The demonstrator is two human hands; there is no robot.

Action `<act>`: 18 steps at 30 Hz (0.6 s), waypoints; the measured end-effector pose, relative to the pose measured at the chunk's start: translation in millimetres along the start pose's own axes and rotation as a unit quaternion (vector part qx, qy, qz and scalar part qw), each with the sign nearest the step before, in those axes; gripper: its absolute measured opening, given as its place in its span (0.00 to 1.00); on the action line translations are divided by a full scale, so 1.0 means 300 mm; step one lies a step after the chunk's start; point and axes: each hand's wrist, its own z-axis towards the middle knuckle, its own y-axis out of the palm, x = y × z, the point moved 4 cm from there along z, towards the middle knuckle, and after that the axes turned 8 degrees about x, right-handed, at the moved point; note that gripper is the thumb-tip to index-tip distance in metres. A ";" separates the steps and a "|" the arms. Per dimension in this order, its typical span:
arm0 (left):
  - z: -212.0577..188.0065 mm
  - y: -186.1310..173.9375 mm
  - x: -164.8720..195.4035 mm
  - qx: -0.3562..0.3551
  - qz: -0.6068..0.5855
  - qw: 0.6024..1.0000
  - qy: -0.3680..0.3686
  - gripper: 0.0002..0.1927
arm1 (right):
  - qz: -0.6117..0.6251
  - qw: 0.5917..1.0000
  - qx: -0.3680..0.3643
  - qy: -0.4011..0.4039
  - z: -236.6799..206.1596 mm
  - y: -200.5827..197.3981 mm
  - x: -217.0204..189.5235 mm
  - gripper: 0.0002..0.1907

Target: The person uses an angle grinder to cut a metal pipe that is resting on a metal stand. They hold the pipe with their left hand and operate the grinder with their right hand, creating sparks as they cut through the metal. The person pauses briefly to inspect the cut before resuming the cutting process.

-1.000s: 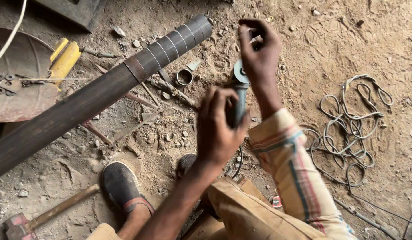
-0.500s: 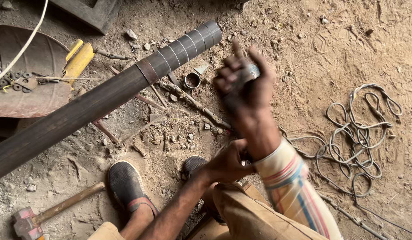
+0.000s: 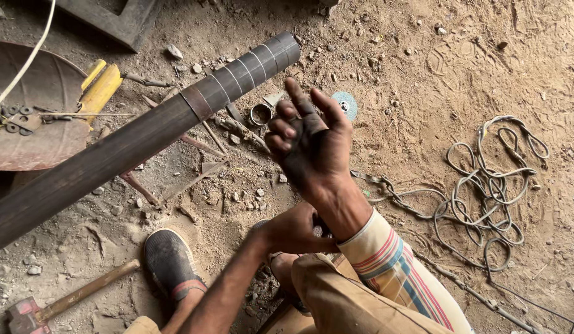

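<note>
The long dark pipe (image 3: 145,133) lies on the dirt floor (image 3: 423,74), slanting from the lower left up toward the top middle. A rusty round pan (image 3: 46,139) at the left edge holds small washers (image 3: 12,120). The right hand (image 3: 312,145) is up in the air near a grey disc (image 3: 344,104), fingers (image 3: 296,96) spread, holding nothing. The left hand (image 3: 293,230) is curled low by the knee; what it holds is hidden
</note>
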 end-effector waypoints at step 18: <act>-0.029 0.047 -0.133 -0.030 -0.049 0.979 -0.196 0.30 | 0.010 0.998 0.017 0.068 -0.035 -0.026 0.089 0.22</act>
